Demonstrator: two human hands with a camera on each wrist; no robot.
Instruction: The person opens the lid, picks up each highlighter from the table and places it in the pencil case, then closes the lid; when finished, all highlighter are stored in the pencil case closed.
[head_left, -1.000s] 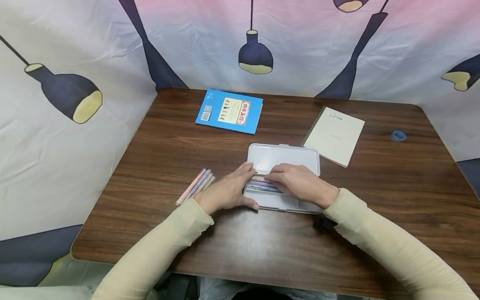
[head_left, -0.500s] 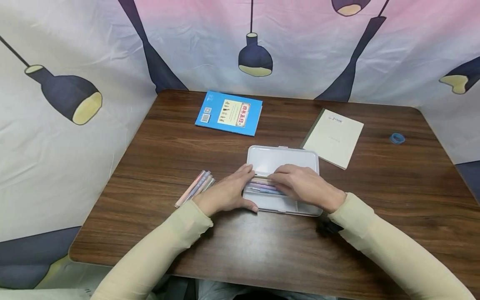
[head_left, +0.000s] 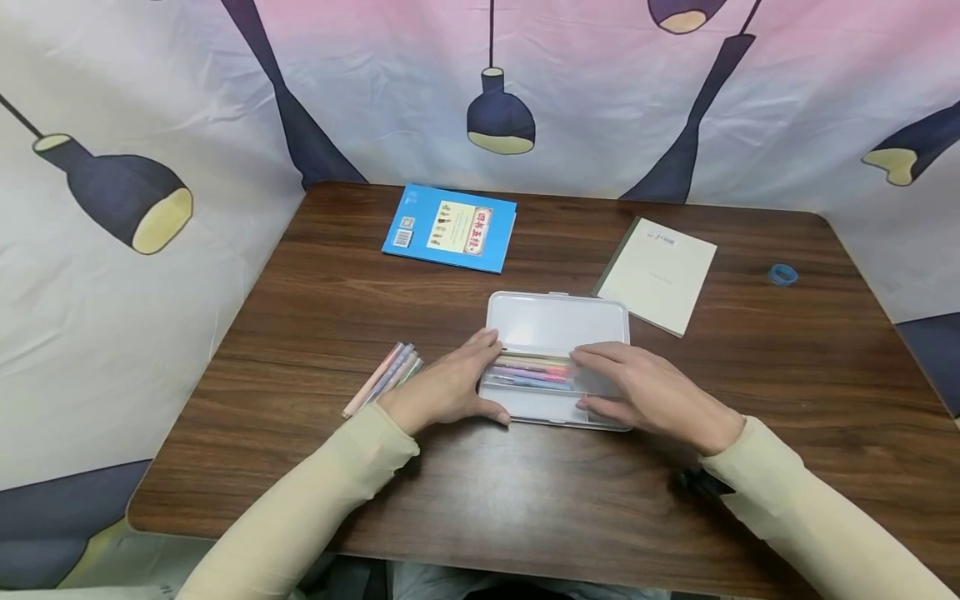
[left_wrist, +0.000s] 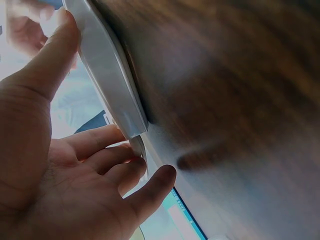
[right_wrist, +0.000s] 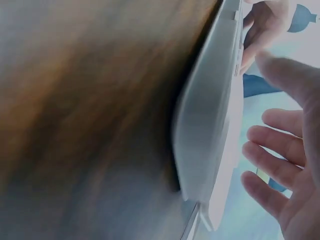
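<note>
A white pencil case [head_left: 553, 321] lies with its lid folded back on the wooden table. Several pens [head_left: 528, 371] are side by side in its long compartment. My left hand [head_left: 446, 385] holds the case's left end, thumb at the front edge and fingers toward the hinge; the left wrist view shows the thumb on the rim of the case [left_wrist: 107, 65]. Over the case's right part hovers my right hand [head_left: 652, 392], fingers spread and holding nothing. In the right wrist view its fingers [right_wrist: 275, 145] are apart from the case's side wall [right_wrist: 202, 115].
Beside my left wrist lies a bundle of several pens [head_left: 384, 377]. A blue book [head_left: 450, 229] is at the back, and a cream notebook [head_left: 660, 275] is behind the case's right corner. Farther right sits a blue tape roll [head_left: 782, 275].
My right hand has come off the pens and moved right, its fingers spreading. More of the pens in the case now shows. The left hand keeps its hold on the case.
</note>
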